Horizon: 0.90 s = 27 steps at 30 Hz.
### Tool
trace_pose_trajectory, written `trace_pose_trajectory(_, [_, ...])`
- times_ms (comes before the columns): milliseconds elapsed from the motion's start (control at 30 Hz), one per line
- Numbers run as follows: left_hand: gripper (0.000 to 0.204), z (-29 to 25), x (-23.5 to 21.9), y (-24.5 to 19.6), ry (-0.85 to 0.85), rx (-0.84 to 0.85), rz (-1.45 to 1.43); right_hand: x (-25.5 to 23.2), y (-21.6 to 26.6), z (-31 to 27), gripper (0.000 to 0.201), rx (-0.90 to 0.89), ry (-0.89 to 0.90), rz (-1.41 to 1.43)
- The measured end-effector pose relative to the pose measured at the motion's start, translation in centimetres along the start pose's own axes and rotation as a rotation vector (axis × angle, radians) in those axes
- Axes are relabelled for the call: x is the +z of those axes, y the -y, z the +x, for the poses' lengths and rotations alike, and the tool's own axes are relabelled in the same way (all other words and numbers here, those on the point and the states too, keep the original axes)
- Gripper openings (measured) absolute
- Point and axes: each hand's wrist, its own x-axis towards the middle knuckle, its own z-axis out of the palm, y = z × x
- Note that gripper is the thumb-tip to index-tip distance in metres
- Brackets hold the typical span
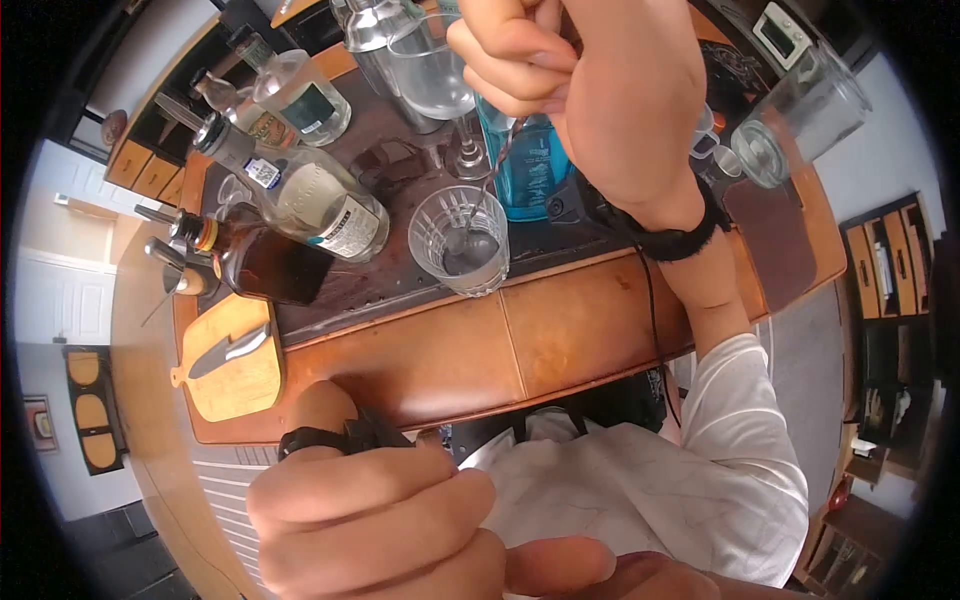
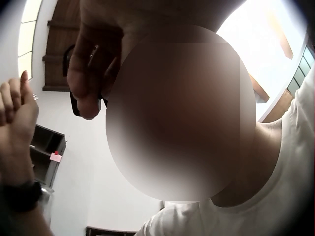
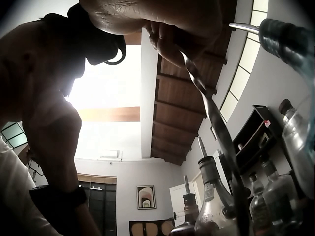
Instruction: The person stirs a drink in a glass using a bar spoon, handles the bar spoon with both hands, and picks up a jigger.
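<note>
My right hand [image 1: 570,70] is raised over the table, its fingers pinching the upper part of a twisted metal bar spoon [image 1: 497,165]. That spoon slants down into a cut-glass tumbler [image 1: 424,252], and its lower end shows through the glass. In the right wrist view the spoon's spiral shaft [image 3: 212,115] runs down from the fingertips. My left hand [image 1: 370,520] is close below the head camera with its fingers curled. Seen from the left wrist, this hand [image 2: 91,64] is up by the face, its fingers overlapping black head-worn gear [image 2: 76,105].
Behind the tumbler stand a blue bottle [image 1: 540,165], a stemmed glass [image 1: 430,75] and a metal shaker [image 1: 366,25]. Several bottles, including a clear one [image 1: 340,215] and a brown one [image 1: 270,260], are at left. A knife [image 1: 232,350] lies on a cutting board [image 1: 235,398]. A glass jar [image 1: 815,105] is at right.
</note>
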Motion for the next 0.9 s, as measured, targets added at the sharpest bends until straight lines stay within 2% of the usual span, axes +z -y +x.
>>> trace_pose_trajectory(67, [0.042,0.5,-1.0,-1.0,0.159,-0.169,0.002,0.1,-0.3,0.0,0.025,-0.010,0.007,0.001])
trace_pose_trajectory(100, [0.042,0.8,-1.5,-1.4,0.156,-0.165,-0.007,0.1,-0.3,0.0,0.025,-0.031,0.015,0.002])
trace_pose_trajectory(167, [0.040,1.4,-2.4,-1.8,0.269,-0.295,-0.007,0.3,-0.7,0.1,0.025,-0.070,0.000,-0.059])
trace_pose_trajectory(200, [0.040,1.6,-2.7,-2.0,0.267,-0.287,-0.017,0.3,-1.0,0.1,0.026,-0.104,-0.007,-0.109])
trace_pose_trajectory(233, [0.039,1.7,-3.0,-2.2,0.288,-0.329,-0.022,-0.3,-1.6,0.6,0.026,-0.135,0.073,-0.024])
trace_pose_trajectory(333, [0.037,2.2,-3.9,-2.3,0.335,-0.378,-0.069,-0.5,-2.1,0.4,0.027,-0.186,0.088,-0.053])
trace_pose_trajectory(367, [0.036,2.4,-4.1,-2.4,0.363,-0.400,-0.101,-0.8,-1.9,0.7,0.028,-0.188,0.119,-0.160])
trace_pose_trajectory(400, [0.036,2.3,-4.0,-2.5,0.365,-0.393,-0.103,-0.5,-1.6,0.3,0.028,-0.194,0.117,-0.164])
trace_pose_trajectory(467, [0.035,2.0,-3.6,-2.7,0.283,-0.369,-0.072,1.4,-0.4,-0.6,0.024,-0.205,-0.059,-0.152])
trace_pose_trajectory(500, [0.035,2.0,-3.5,-3.1,0.286,-0.359,-0.073,0.7,-2.3,0.1,0.041,-0.243,-0.031,-0.172])
trace_pose_trajectory(533, [0.034,1.9,-3.3,-3.8,0.245,-0.381,-0.024,0.4,-2.4,-0.1,0.041,-0.254,-0.032,-0.175])
trace_pose_trajectory(600, [0.033,2.2,-3.1,-4.9,0.211,-0.393,0.025,0.1,-2.3,-0.2,0.025,-0.247,-0.030,-0.286])
trace_pose_trajectory(667, [0.027,2.7,-3.1,-5.5,0.254,-0.574,0.051,0.2,-2.3,-0.3,0.021,-0.200,-0.010,-0.278])
trace_pose_trajectory(700, [0.027,2.1,-3.1,-4.6,0.256,-0.567,0.053,0.2,-2.6,-0.3,0.020,-0.241,-0.021,-0.307])
trace_pose_trajectory(767, [0.030,0.1,-2.6,-1.3,0.130,-0.231,-0.002,0.2,-3.1,-0.2,0.020,-0.302,-0.028,-0.342])
trace_pose_trajectory(800, [0.030,-0.1,-2.4,-0.4,0.131,-0.225,0.001,0.2,-3.0,-0.3,0.020,-0.308,-0.026,-0.342])
trace_pose_trajectory(867, [0.024,0.0,-2.1,1.2,0.116,-0.225,-0.066,0.4,-2.7,-0.7,0.021,-0.168,0.006,-0.280])
trace_pose_trajectory(900, [0.022,0.7,-2.8,1.6,0.238,-0.248,-0.083,0.4,-2.7,-0.9,0.022,-0.143,0.003,-0.287])
